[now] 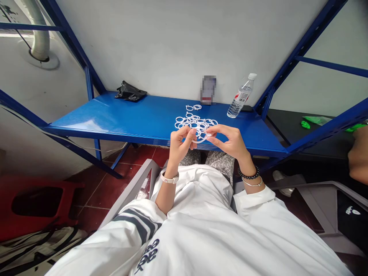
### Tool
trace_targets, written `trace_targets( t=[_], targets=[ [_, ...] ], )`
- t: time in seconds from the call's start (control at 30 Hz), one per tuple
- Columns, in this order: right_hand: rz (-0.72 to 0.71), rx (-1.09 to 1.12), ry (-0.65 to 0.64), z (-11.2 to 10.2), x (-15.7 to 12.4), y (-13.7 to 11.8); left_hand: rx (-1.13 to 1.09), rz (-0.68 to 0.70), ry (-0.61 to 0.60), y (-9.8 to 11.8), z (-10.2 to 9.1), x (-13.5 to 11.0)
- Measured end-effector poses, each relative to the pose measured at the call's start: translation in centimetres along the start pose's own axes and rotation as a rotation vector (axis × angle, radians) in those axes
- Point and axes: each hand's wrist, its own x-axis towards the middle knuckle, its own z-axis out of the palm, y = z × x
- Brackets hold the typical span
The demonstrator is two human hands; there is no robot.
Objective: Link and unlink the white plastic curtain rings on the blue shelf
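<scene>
Between my two hands, over the table's front edge, is a white plastic ring [199, 142]. My left hand [180, 145] is closed, pinching the ring's left side between thumb and fingers. On the other side, the thumb and index finger of my right hand [232, 142] pinch the ring near a small white end piece. Just beyond my fingers lies a loose pile of similar white rings [179, 122] on the blue table [120, 119], partly hidden by the hands. A few more rings [197, 107] lie behind the pile, close to the pixelated upright object.
Along the back of the table are a crumpled black bag [130, 92], a pixelated upright object [208, 90] and a water bottle [241, 97]. Blue metal posts frame both sides. A red stool [61, 199] stands at left; another person's arm [358, 155] shows at far right.
</scene>
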Motion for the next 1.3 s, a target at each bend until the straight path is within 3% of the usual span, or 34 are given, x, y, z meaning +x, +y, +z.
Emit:
trace_targets(
  t=[0.3, 0.57, 0.87, 1.3],
  targets=[
    [-0.173, -0.230, -0.018, 0.21, 0.00, 0.42, -0.001, -0.070, 0.030, 0.15, 0.23, 0.08],
    [-0.182, -0.234, 0.031, 0.06, -0.04, 0.62, -0.069, -0.099, -0.088, 0.06, 0.01, -0.13],
    [-0.118, -0.203, 0.018, -0.19, -0.14, 0.63, 0.061, -0.024, -0.222, 0.34, -0.33, -0.10],
    [-0.134, -0.180, 0.019, -0.09, -0.12, 0.66, 0.084, 0.012, -0.203, 0.05, -0.52, -0.21]
  ],
)
